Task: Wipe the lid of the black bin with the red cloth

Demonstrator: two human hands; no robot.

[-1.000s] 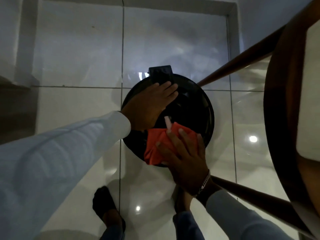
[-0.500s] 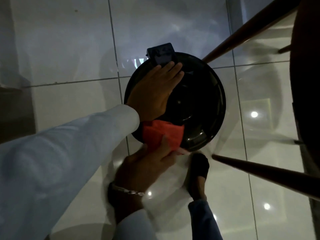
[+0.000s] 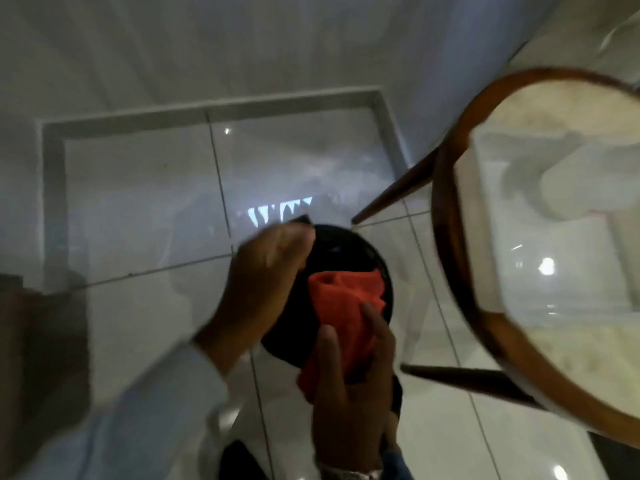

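Here, nearest the camera, the right hand [image 3: 349,386] grips the bunched red cloth [image 3: 341,308], fingers closed around its lower end while the upper folds lie on the round lid [image 3: 349,247] of the black bin, which stands on the white tiled floor [image 3: 138,306]. Just beyond, the left hand [image 3: 266,275] rests over the lid's left side, apparently steadying it; motion blur hides whether those fingers are curled or flat. This is mid-wipe. Next, the cloth probably needs sweeping across the bare far half. A wooden-rimmed table [image 3: 446,258] stands to the right.
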